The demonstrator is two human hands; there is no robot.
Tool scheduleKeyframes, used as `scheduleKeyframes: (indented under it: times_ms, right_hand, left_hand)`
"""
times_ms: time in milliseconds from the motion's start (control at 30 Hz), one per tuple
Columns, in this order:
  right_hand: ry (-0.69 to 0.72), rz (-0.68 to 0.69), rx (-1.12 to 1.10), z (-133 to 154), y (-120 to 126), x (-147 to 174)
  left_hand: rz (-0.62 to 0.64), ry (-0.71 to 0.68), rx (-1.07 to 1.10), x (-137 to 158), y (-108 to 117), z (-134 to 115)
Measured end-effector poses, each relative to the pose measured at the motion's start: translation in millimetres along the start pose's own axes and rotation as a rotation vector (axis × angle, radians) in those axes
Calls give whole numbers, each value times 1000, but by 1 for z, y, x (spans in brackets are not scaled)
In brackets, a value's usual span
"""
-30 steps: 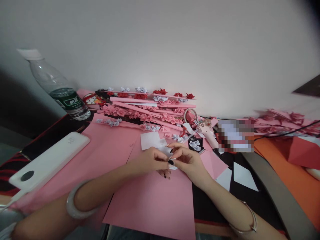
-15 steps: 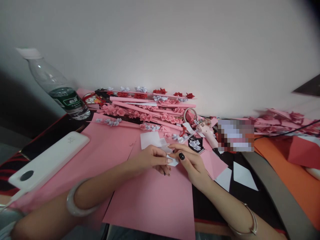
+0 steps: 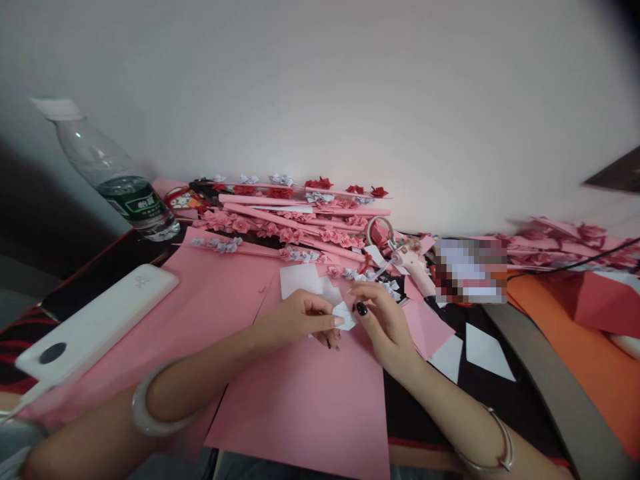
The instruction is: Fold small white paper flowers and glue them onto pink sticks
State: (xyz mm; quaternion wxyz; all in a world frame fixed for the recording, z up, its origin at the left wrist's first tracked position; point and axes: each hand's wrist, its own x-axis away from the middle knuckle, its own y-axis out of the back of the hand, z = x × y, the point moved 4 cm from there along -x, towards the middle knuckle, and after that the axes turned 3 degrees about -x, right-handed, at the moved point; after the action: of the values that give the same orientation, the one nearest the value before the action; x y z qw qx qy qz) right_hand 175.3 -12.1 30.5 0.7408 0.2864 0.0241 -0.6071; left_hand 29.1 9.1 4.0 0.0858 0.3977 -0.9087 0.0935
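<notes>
My left hand (image 3: 297,315) pinches a small folded white piece of paper (image 3: 344,316) between thumb and fingers, above the pink sheet (image 3: 305,407). Close on its right is my right hand (image 3: 385,323), with thumb and index finger apart; whether the thumb tip touches the paper's edge I cannot tell. White paper sheets (image 3: 300,279) lie just behind my hands, partly covered by them. To the right of my right hand are a pink paper square (image 3: 427,327) and white paper squares (image 3: 487,353).
Pink rolled stems with paper flowers (image 3: 285,230) lie along the wall. A water bottle (image 3: 135,200) and a white power bank (image 3: 105,320) are at left. Behind my right hand are a pink glue gun (image 3: 417,263) and a tape roll (image 3: 379,230). Orange paper (image 3: 555,327) lies at right.
My right thumb and index finger have parted and lifted off the folded paper, showing more of it. My left hand keeps its pinch in nearly the same place.
</notes>
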Motion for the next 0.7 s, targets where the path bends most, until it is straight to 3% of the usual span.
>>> scheduleKeyframes:
  times_ms: [67,167,367,433,600,700]
  right_hand:
    - [-59,2,62,-4,-2,1]
    - [-76,141,154,-5,-10,2]
    - [-67,251,129,-5,-14,2]
    - [-46,205,121,-5,-12,2]
    - [-116,-142,0,-10,4,3]
    - [-181,-128,-143,-12,2,3]
  left_hand:
    - [1,-27,-14,0,-1,1]
    - [8,-53,-30,-1,-3,4]
    - [-2,-54,-73,0,-6,6]
    - [-26,-73,-99,1,-6,4]
    - [-143,-145,-113,2,1,-3]
    - [-228,-164,-148,3,6,-5]
